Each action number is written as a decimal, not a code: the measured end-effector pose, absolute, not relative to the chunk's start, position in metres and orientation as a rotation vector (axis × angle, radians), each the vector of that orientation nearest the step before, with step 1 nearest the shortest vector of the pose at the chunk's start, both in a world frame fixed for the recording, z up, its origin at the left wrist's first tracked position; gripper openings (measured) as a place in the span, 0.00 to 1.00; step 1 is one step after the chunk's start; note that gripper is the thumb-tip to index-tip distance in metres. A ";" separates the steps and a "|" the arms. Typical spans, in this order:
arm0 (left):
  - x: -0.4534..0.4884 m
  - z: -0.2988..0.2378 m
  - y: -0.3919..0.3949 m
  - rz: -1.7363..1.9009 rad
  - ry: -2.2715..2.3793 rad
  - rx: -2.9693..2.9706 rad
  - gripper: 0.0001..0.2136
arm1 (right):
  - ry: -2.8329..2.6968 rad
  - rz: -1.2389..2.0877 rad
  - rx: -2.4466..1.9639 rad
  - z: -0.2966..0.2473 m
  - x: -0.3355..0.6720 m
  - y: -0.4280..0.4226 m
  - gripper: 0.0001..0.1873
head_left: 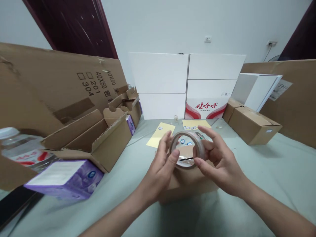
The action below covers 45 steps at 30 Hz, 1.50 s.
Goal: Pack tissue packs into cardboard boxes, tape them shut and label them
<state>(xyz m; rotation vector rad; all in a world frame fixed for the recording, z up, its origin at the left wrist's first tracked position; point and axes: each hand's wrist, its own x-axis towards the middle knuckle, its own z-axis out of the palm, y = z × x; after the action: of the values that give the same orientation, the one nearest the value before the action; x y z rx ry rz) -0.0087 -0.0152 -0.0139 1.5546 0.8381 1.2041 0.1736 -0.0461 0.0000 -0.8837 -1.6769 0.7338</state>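
My left hand (160,166) and my right hand (219,161) both grip a roll of clear packing tape (187,149) from either side, holding it upright in the air. Its cardboard core and a dark streak show through the clear layers. Directly beneath the roll lies a closed cardboard box (187,184), partly hidden by my hands and apparently not touched by them. Just beyond the roll are two yellow sheets (160,135) (196,124) with small printed labels on them.
A pale green cloth (271,177) covers the table. An open cardboard box (103,140), a purple tissue pack (66,179) and a water bottle (22,148) stand left. Stacked white boxes (185,85) stand ahead, a taped brown carton (254,123) right.
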 end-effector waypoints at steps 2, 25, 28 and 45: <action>-0.006 -0.011 -0.010 1.081 0.808 1.411 0.16 | -1.708 0.747 -0.810 0.001 0.175 -0.048 0.33; -0.003 -0.011 -0.006 1.007 0.770 1.200 0.21 | -1.856 -0.309 -0.713 0.005 0.185 -0.042 0.11; -0.009 -0.005 -0.005 0.885 0.710 1.161 0.23 | -1.761 -0.249 -0.825 0.004 0.189 -0.033 0.08; -0.014 0.019 0.009 1.216 0.677 1.246 0.18 | -2.052 -0.017 -0.714 -0.003 0.204 -0.013 0.09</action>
<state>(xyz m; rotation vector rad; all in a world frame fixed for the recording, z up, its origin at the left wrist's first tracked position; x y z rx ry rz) -0.0143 0.0091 0.0190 1.2456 0.6770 1.2156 0.2039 -0.0127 -0.0028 -0.7139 -2.0522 -0.0168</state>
